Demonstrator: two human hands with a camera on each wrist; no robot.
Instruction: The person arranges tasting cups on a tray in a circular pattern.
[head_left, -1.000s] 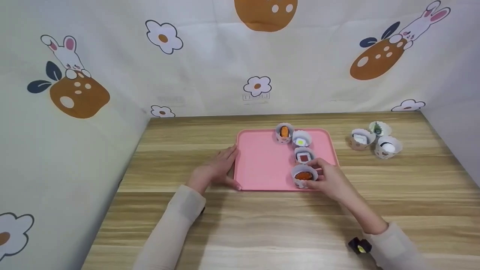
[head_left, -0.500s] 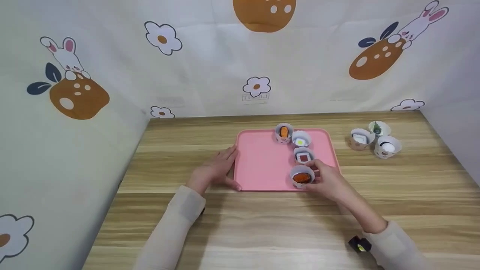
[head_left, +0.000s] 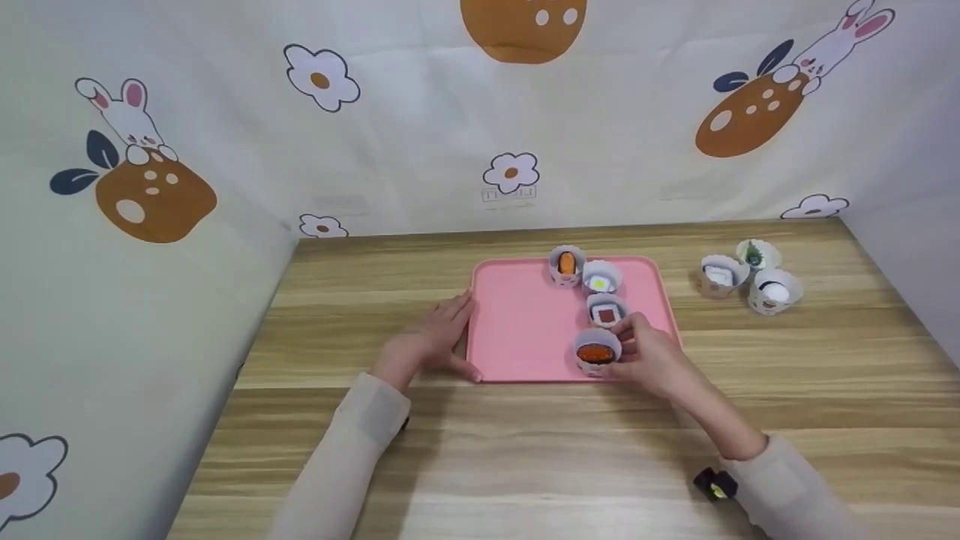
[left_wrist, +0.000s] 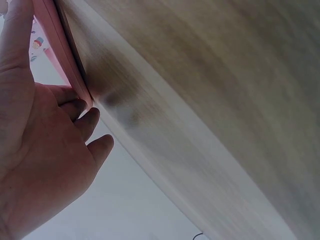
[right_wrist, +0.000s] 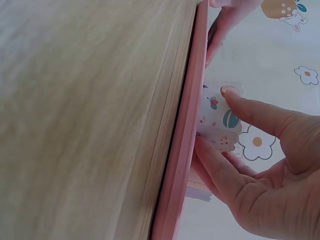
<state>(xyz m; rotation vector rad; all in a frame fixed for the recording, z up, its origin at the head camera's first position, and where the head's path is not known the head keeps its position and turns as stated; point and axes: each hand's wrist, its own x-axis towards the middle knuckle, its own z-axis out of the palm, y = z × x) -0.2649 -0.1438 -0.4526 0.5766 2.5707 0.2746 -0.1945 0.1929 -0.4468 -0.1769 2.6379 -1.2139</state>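
Note:
My right hand [head_left: 654, 358] pinches the right side of a white paper baking cup [head_left: 597, 337] holding an orange-topped sushi piece [head_left: 595, 354], near the front edge of the pink tray [head_left: 525, 330]. In the right wrist view the thumb touches the printed cup wall [right_wrist: 215, 107], with the fingers beside it. Just behind stands a cup with a red-centred square roll [head_left: 606, 314]. Farther back come cups with a yellow-centred piece [head_left: 599, 284] and an orange piece [head_left: 567, 263]. My left hand [head_left: 435, 336] rests against the tray's left rim, fingers spread, thumb at the front corner.
On the wooden table [head_left: 525, 465], right of the tray, cluster a cup with a white piece [head_left: 718, 277], a cup with a green leaf-like piece [head_left: 754, 257] and a cup with a round white piece [head_left: 774, 292]. A patterned cloth wall [head_left: 412, 150] borders the table.
The front cup with the orange-topped sushi has slid a little left along the tray, and my right hand has shifted slightly left with it. My left hand stays at the tray's edge.

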